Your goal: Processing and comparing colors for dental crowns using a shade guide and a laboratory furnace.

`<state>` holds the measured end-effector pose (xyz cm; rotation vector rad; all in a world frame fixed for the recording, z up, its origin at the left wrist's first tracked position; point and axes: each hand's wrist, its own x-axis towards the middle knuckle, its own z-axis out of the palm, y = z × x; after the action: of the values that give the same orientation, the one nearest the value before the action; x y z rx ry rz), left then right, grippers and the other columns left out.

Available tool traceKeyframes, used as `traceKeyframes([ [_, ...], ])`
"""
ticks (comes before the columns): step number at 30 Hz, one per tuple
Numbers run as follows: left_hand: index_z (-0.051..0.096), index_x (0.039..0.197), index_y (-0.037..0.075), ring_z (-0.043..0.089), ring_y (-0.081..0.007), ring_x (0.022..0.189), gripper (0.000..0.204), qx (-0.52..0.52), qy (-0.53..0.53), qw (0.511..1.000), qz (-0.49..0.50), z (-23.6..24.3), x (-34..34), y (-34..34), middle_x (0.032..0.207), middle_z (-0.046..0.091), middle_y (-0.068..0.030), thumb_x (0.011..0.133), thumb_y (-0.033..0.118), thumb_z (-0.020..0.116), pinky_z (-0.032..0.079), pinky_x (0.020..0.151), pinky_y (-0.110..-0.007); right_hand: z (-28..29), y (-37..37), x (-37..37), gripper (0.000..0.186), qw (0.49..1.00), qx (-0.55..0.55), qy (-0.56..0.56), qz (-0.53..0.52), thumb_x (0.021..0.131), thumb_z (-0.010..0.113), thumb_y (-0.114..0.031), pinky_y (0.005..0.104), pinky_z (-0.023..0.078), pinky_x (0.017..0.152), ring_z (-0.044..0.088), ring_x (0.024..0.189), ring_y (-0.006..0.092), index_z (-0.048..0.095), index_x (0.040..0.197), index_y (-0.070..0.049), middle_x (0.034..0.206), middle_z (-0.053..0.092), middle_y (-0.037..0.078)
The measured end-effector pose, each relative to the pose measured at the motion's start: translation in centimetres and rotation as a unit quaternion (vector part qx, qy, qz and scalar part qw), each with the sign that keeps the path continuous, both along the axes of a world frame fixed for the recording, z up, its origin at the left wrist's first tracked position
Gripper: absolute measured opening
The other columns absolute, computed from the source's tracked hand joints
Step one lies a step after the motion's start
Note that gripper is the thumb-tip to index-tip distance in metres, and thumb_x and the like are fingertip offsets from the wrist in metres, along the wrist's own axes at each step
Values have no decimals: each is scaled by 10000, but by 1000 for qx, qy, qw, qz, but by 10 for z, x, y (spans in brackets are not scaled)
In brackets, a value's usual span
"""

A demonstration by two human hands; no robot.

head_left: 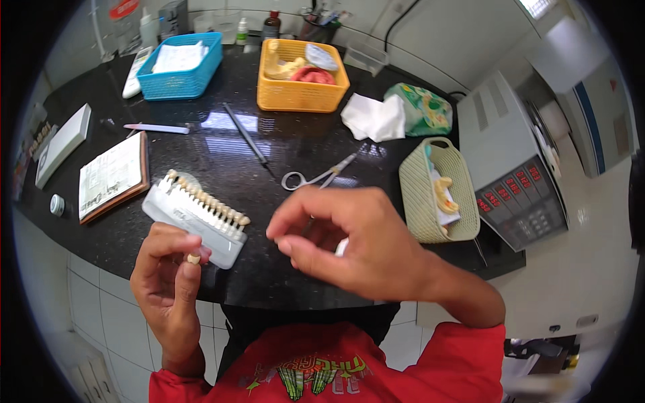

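Between the thumb and fingertips of my left hand (168, 282) is a small cream-coloured tooth crown (193, 258). Just beyond it lies a grey tooth shade guide (191, 225) with a row of tooth-shaped tabs on metal stems. My right hand (349, 242) hovers over the front of the counter, thumb and index tip brought close together. A bit of something white (341, 247) shows at its palm, mostly hidden by the fingers. Past that hand rest scissor-like forceps (319, 176), and farther off a thin dark pen-like tool (245, 136).
The black counter (289, 285) also carries a notebook (113, 176), a brush (158, 128), a blue basket (181, 84), a yellow basket (302, 97) with dental models, white tissue (371, 117) and a green packet (420, 107). At right stand a cream basket (430, 221) and a machine with red digits (524, 201).
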<state>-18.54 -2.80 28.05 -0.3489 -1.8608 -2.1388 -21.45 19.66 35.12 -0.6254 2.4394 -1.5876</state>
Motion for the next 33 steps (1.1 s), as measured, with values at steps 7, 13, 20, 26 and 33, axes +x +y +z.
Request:
traceKeyframes([
  [7,607,1039,-13,576,-139,845,135,47,-99,964,-241,14,-13,50,980,561,-92,953,87,578,474,786,-282,-5,69,62,121,997,30,13,-63,902,666,-75,316,542,659,681,736,188,670,1004,-10,888,684,105],
  [13,580,1060,47,555,-120,837,162,58,-244,898,-363,42,-34,105,973,565,-37,957,162,632,475,782,-274,4,136,64,88,968,-33,88,-234,925,652,-50,212,493,681,620,756,64,698,992,-16,885,690,21],
  [20,605,1179,49,603,-84,898,229,100,-285,842,-446,35,-65,175,1031,611,-10,970,141,634,509,854,-249,4,185,27,102,952,-88,66,-286,938,665,-88,195,490,690,614,766,41,660,981,4,838,675,15],
  [26,603,1205,30,635,-100,907,253,139,-294,824,-463,19,-72,194,1041,641,-40,975,134,626,547,857,-257,-7,177,21,106,972,-86,23,-215,926,674,-92,199,489,669,611,754,40,652,970,2,844,677,24],
  [33,634,1204,26,652,-103,921,260,142,-326,798,-487,13,-66,190,1066,669,-76,970,138,634,559,859,-250,-8,166,23,109,975,-115,21,-191,923,649,-43,191,492,648,622,754,50,668,1015,13,879,691,37],
])
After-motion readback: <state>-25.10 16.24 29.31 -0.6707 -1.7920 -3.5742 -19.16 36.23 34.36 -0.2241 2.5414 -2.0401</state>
